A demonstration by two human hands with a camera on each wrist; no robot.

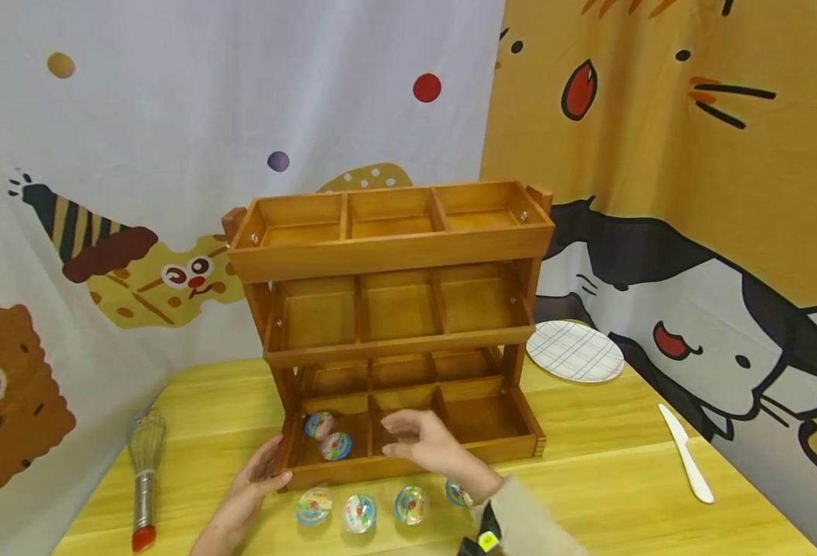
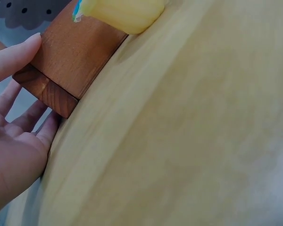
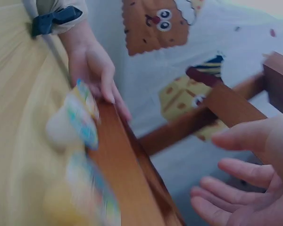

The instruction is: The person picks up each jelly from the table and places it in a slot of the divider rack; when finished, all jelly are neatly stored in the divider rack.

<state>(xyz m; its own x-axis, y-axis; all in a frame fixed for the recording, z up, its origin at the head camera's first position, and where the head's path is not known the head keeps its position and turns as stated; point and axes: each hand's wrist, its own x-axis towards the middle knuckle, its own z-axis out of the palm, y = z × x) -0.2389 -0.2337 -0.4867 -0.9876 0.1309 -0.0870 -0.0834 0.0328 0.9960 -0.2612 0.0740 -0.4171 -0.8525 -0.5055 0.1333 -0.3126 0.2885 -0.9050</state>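
A three-tier wooden rack (image 1: 391, 255), each tier split into three compartments, stands on the table. My left hand (image 1: 245, 490) grips the front left corner of its bottom tier, thumb on the front and fingers along the side, as the left wrist view also shows. My right hand (image 1: 436, 448) hovers over the bottom tier's middle compartment, fingers spread and slightly bent, holding nothing. Two small jelly cups with printed lids, one jelly cup (image 1: 336, 445) nearer the front, lie in the bottom left compartment. Several more jelly cups (image 1: 360, 514) line up before the rack, one partly hidden by my right wrist.
A whisk (image 1: 145, 471) with a red-ended handle lies at the left of the yellow wood-grain table (image 1: 589, 494). Behind the rack's right side is a white checked plate (image 1: 575, 352). A white knife (image 1: 686, 455) lies near the right edge. Printed curtains (image 1: 381, 100) hang behind.
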